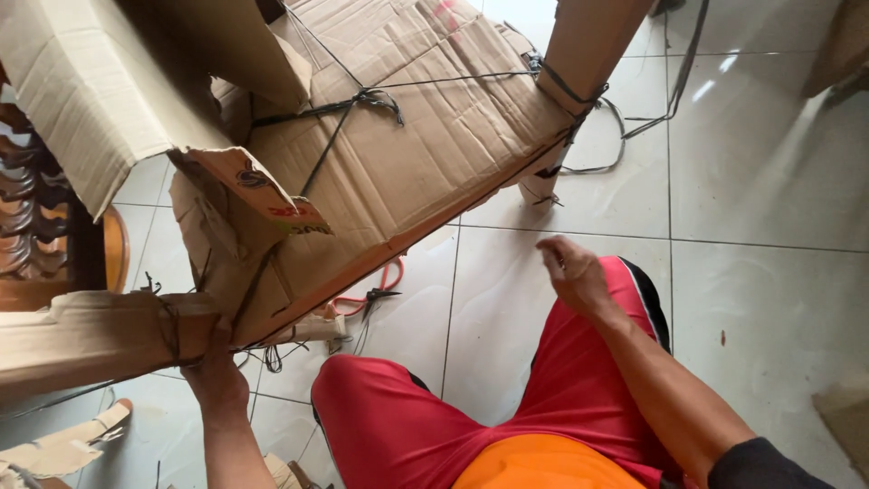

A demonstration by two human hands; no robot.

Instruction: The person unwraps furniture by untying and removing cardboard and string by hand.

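Left hand [215, 378] under cardboard bundle [398, 154] — string-tied

My left hand [215, 378] reaches up, forearm rising from the bottom edge, fingers closed in a grip. My right hand [572, 272] hangs free above my knee, fingers loosely curled, holding nothing.

floor: glossy white tiles [769, 181] with dark grout lines lay under everything.
wooden chair: dark carved wood [36, 226] stood at the left edge of the floor.
red cord: a thin loop [385, 281] lay on the floor tiles near the middle.
cardboard scrap: a torn piece [63, 444] lay on the floor's lower-left corner.
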